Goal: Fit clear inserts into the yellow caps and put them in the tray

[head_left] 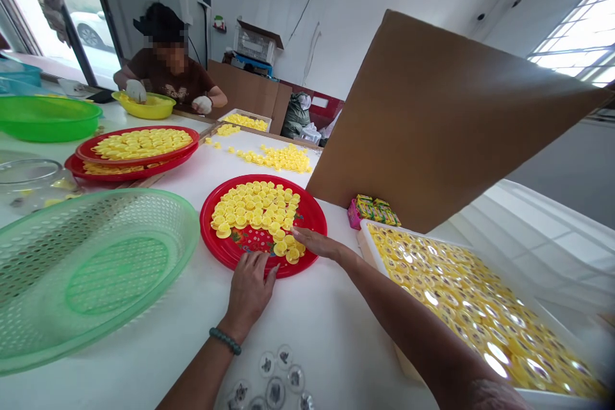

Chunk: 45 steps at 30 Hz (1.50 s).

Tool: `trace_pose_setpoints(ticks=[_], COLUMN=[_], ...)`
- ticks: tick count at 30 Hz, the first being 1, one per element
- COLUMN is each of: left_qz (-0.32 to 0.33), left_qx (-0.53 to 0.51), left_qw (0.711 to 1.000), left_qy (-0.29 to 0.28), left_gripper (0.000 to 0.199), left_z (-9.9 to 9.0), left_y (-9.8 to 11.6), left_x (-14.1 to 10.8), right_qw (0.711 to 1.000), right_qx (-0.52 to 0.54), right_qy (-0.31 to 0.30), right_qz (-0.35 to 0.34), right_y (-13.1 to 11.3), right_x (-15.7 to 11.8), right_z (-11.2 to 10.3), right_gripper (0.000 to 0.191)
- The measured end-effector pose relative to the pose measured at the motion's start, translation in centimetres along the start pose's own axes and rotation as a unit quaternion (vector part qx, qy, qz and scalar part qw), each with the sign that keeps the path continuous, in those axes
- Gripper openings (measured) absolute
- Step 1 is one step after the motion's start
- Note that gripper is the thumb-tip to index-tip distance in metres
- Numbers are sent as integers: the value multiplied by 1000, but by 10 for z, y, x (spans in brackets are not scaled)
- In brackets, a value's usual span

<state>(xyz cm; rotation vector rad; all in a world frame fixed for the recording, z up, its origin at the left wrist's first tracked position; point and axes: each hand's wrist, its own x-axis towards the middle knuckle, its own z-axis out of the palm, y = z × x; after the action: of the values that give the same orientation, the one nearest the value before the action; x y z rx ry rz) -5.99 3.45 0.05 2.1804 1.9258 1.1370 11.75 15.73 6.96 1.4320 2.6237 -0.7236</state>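
Red plate sits mid-table, loaded with yellow caps. Left hand lies flat and open on the plate's near rim. Right hand, fingers extended, touches caps at the plate's near right edge. Green basket near the table's left edge; tray of caps at the right edge.

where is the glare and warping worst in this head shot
Head view: glare is strongest on the white box of yellow pieces at lower right, with blown-out highlights, and the window behind is overexposed. Wide-angle warping stretches the green basket and frame edges. The red plate and both hands stay sharp and evenly lit.
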Motion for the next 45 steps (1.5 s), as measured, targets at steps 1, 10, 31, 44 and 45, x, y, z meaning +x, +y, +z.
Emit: trace_pose_setpoints(ticks=[1,10,31,44,45], left_qz=[-7,-167,-108,-176,-176], left_qx=[-5,-8,-2,18,23], left_qw=[1000,974,938,934,934], left_qy=[-2,-154,-330,-311,-309], left_gripper=[29,76,62,44,43], left_z=[-1,-5,9,6,5], left_y=[0,20,-6,-9,-8], left_x=[0,32,96,89,89], right_qw=[1000,998,999,999,999], right_qx=[0,-29,-21,25,25], right_qy=[-8,-53,-38,1,-7], right_qz=[3,29,4,-36,-33], right_y=[1,16,-4,-10,-10], right_x=[-3,-4,21,9,8], right_z=[-6,-30,14,25,23], right_gripper=[52,85,79,57,58])
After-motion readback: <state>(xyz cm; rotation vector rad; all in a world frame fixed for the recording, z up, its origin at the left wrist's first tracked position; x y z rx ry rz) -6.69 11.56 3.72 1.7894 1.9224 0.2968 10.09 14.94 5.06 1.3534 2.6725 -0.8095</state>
